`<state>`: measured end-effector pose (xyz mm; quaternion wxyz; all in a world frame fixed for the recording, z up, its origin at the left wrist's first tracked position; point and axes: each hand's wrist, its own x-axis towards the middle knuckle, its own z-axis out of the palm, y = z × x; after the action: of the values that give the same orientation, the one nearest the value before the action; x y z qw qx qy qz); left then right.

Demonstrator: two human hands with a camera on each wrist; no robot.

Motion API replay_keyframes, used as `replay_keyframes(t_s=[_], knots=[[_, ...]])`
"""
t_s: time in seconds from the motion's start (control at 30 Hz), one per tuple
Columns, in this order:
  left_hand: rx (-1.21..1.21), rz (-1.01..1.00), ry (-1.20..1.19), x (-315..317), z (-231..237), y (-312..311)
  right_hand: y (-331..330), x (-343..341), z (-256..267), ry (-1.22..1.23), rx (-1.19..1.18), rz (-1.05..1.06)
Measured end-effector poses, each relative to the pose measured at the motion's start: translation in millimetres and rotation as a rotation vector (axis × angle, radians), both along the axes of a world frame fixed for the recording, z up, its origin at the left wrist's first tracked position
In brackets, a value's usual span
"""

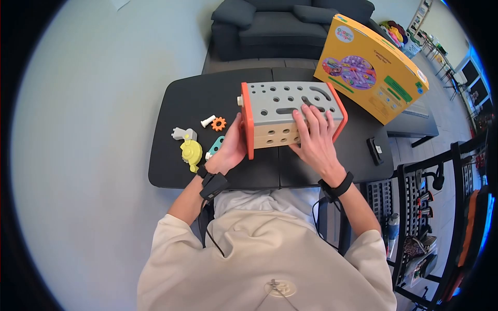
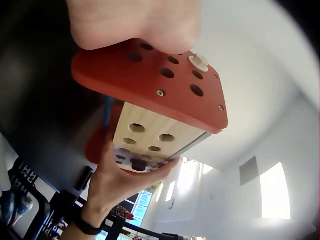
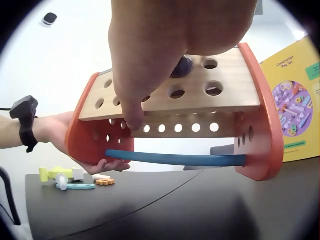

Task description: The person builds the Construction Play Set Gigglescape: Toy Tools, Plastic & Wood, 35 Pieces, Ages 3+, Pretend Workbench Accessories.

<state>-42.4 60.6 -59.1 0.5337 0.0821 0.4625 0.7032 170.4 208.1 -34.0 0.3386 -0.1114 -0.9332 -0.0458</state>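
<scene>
A wooden toy toolbox [image 1: 264, 101] with a grey holed top, pale wooden sides and red end panels is held up over the black table [image 1: 176, 109]. My left hand [image 1: 233, 145] grips the near-left red end panel [image 2: 125, 75], its fingertips curled under the lower edge in the right wrist view. A cream peg head [image 2: 198, 62] sticks out of that panel. With fingers spread over the grey top and thumb against the wooden side, my right hand [image 1: 317, 142] holds the other end. A blue rod [image 3: 185, 159] spans the open underside. Beside my right hand, a dark peg [image 3: 183, 67] sits in a side hole.
Left on the table lie an orange gear [image 1: 219, 124], a white screw [image 1: 208, 121], a yellow-green toy piece [image 1: 192, 151], a grey piece [image 1: 182, 133] and a teal holed strip [image 1: 215, 145]. A yellow carton [image 1: 358, 67] stands behind right. A small black object [image 1: 374, 151] rests near the right edge.
</scene>
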Motion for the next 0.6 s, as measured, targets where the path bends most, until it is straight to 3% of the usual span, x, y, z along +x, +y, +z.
replay_keyframes(t_s=[0.27, 0.53, 0.6], knots=[[-0.033, 0.016, 0.099, 13, 3, -15, -18, -4, -30, -0.019, 0.035, -0.044], [0.008, -0.016, 0.394, 10, 7, -57, -23, -3, -50, -0.010, 0.115, -0.043], [-0.072, 0.003, 0.836, -5, -1, -70, -25, -2, -53, -0.018, 0.127, -0.074]])
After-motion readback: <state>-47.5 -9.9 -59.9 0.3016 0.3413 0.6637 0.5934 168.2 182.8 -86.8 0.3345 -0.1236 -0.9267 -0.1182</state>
